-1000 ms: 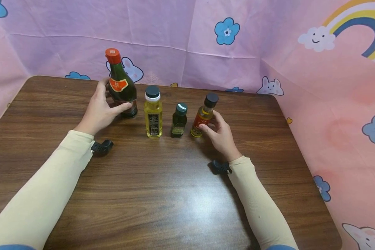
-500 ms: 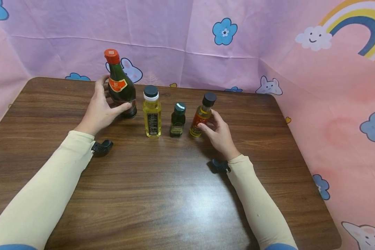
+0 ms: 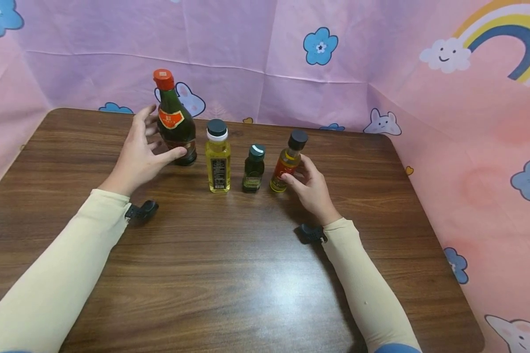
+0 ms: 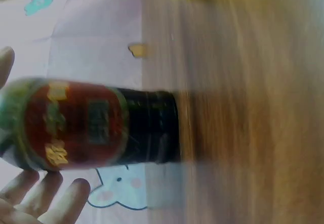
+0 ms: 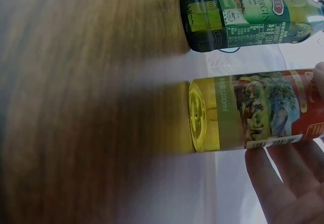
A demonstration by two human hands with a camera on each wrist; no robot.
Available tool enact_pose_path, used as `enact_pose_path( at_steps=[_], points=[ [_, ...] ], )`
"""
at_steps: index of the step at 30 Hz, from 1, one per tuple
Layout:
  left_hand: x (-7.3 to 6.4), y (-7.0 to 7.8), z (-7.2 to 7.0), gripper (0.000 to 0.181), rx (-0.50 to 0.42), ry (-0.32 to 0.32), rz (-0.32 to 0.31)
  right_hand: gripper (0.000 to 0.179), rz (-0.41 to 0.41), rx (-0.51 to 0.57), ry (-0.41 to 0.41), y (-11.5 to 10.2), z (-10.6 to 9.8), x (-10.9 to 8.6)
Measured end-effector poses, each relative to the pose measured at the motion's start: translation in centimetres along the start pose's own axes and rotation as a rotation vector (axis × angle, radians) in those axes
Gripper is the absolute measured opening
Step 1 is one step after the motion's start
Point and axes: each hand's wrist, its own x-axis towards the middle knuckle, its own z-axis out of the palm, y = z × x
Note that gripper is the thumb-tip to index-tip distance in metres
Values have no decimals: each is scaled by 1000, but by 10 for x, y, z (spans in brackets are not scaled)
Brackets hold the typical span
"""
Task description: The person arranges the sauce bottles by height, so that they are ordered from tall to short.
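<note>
A dark green bottle with a red cap (image 3: 175, 128) stands upright at the back left. My left hand (image 3: 137, 149) is around it with spread fingers; in the left wrist view the thumb (image 4: 6, 64) is apart from the glass, and the fingers (image 4: 66, 198) are close to its other side. My right hand (image 3: 311, 191) grips a small oil bottle with a black cap (image 3: 286, 166), thumb on its red label. Its base (image 5: 197, 115) shows in the right wrist view. Between the hands stand a yellow oil bottle (image 3: 218, 164) and a small dark green olive oil bottle (image 3: 253, 171).
All the bottles are on a brown wooden table (image 3: 212, 274). A pink and purple cloth (image 3: 229, 59) with printed flowers and rabbits hangs behind and to the right. Each wrist wears a black strap with a camera.
My left hand has loosened around the red-capped bottle, its fingers drawing away to the left. My right hand keeps its grip on the small oil bottle. The head view shifts slightly.
</note>
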Motion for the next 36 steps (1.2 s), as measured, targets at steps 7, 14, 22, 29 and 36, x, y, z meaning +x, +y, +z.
enact_pose_path(
  at_steps=[7,14,22,29,36],
  points=[
    [-21,14,-2,105,50,64,13,56,-27,3,6,11,-1,2],
    [-37,33,3,99,151,104,162,55,-46,-12,6,12,-2,2],
    [-45,41,29,89,16,-64,140,54,-29,9,6,12,-1,2],
    [-42,43,50,88,-55,-149,86,56,-2,-9,5,7,0,2],
    [-37,45,63,86,-23,-169,50,53,-12,-11,-9,-21,-1,-6]
  ],
)
